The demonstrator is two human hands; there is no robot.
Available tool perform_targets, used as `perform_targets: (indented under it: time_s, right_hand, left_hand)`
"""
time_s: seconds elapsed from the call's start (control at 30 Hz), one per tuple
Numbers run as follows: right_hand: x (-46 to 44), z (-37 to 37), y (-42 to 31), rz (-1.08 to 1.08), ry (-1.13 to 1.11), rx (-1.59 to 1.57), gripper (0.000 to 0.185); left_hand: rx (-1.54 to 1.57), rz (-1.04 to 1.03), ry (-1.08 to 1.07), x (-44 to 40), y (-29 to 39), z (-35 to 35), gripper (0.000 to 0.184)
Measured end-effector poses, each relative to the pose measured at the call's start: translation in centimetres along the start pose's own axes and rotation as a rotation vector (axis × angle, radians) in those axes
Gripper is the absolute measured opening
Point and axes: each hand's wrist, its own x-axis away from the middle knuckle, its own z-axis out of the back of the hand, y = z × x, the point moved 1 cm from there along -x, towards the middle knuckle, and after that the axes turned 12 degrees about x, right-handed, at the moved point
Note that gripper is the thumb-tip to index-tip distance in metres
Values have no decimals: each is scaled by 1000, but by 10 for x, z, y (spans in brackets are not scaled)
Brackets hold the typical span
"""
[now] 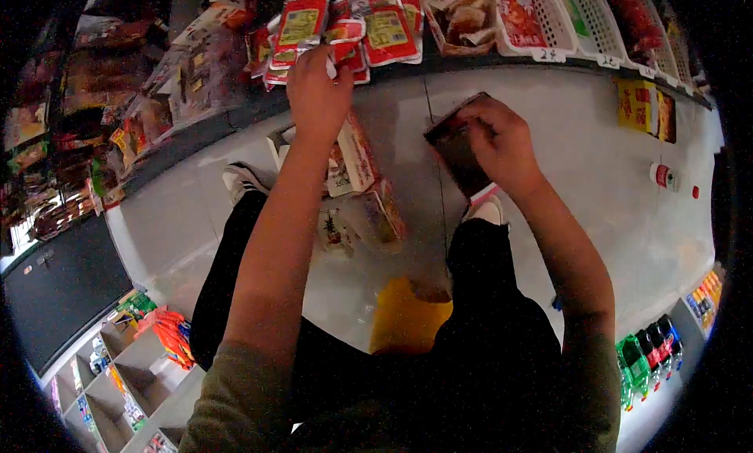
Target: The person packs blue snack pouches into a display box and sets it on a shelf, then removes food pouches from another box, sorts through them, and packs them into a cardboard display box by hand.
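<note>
At the shelf's front edge, my left hand (318,80) reaches onto a pile of red and yellow packets; its fingers are bent at the lower edge of one packet (300,31), and a small pale piece shows at the fingertips. More such packets (386,33) lie just to the right. My right hand (498,139) is over the floor, its fingers closed on a dark flat package (459,151) with a pale, pinkish lower end. That package is above my shoe (488,210).
Opened cartons (353,159) and a clear bag (336,232) lie on the floor between my legs, near a yellow object (404,316). White baskets (537,18) line the shelf. A yellow box (637,106) and a white container (663,176) are at right.
</note>
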Motion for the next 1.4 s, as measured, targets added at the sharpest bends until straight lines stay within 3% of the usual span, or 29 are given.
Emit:
perform_targets:
  time_s: [0.03, 0.13, 0.2, 0.3, 0.37, 0.5, 0.67, 0.8, 0.87, 0.9, 0.97, 1.13, 1.23, 1.27, 1.33, 1.4]
  right_hand:
    - [-3, -3, -4, -93, -78, -131, 16]
    - [-7, -10, -14, -39, -58, -110, 17]
    - [-8, -13, -17, -45, -73, -112, 17]
    - [-4, -15, -17, -84, -105, -134, 17]
    - [0, -18, -12, -117, -122, -154, 17]
    - [5, -19, -8, -96, -109, -146, 15]
    - [7, -17, -9, -141, -115, -169, 14]
    - [8, -16, -10, -119, -76, -150, 14]
    - [9, -16, -10, -102, -33, -165, 14]
    - [10, -15, -10, -147, -56, -251, 16]
    - [11, -12, -15, -195, -74, -335, 19]
    - [10, 10, -44, -262, -48, -651, 28]
    - [11, 21, -55, -312, -123, -769, 37]
    - [13, 22, -58, -328, -122, -752, 37]
    - [17, 18, -63, -302, -170, -659, 36]
    - [23, 17, -60, -310, -151, -755, 43]
  left_hand:
    - [-67, -11, 20, -6, -5, 2, 44]
    - [-131, -87, 130, -16, -22, 5, 54]
    - [-185, -91, 81, -22, -43, 6, 64]
    - [-297, 41, 7, -29, -61, 6, 69]
    - [-268, 251, -186, -35, -62, 9, 77]
    - [-220, 295, -281, -50, -66, 15, 81]
    - [50, 337, -112, -58, -84, 27, 77]
    - [291, 358, 31, -51, -61, 51, 73]
    - [747, 475, 164, -41, -19, 63, 70]
    - [746, 474, 158, -36, 0, 67, 70]
    - [1097, 517, 159, -22, 31, 70, 55]
    - [1866, 812, -135, 40, 84, 51, 48]
    - [1840, 951, -267, 74, 109, 34, 54]
    - [1857, 963, -279, 84, 116, 30, 54]
    - [1604, 930, -386, 97, 129, 25, 57]
    - [1573, 933, -465, 100, 136, 26, 58]
